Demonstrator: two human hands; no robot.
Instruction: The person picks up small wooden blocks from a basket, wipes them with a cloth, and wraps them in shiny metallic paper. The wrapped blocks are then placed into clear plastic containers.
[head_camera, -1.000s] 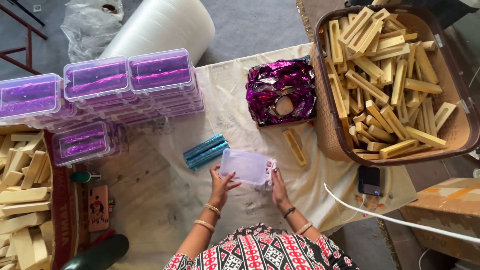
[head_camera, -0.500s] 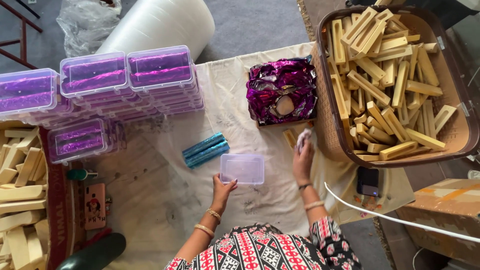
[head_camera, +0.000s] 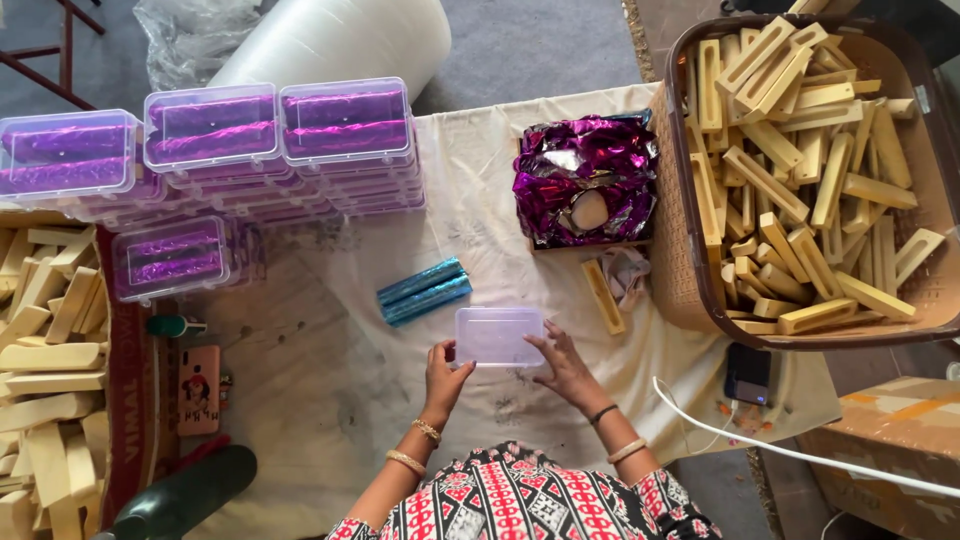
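Hands: left hand (head_camera: 445, 372) pinches the near left corner of the clear box (head_camera: 498, 335); right hand (head_camera: 565, 365) is spread, fingertips against the box's near right edge.
Counter: covered by a pale cloth (head_camera: 330, 400); the clear box lies flat on it, right in front of the person.
Basket: a brown basket (head_camera: 700, 318) heaped with wooden blocks (head_camera: 800, 150) stands right of the clear box, well apart from it.
Roll: a bubble-wrap roll (head_camera: 330, 40) lies far beyond the clear box, to its left.
Stacks: lidded boxes (head_camera: 345, 125) filled with purple foil are piled beyond and left of the clear box.
Foil tray: crumpled purple foil (head_camera: 585, 180) sits beyond the clear box, slightly right.
Teal sticks: two foil-wrapped sticks (head_camera: 423, 291) lie just beyond the box's left corner, near but apart.
Loose block: one wooden block (head_camera: 603, 297) lies just right of the clear box.
Step in hand: judging by the grip, the box is being steadied or squared up; whether its lid is on cannot be told.
Next move calls for: a free right hand, since the loose block and foil lie on that side.
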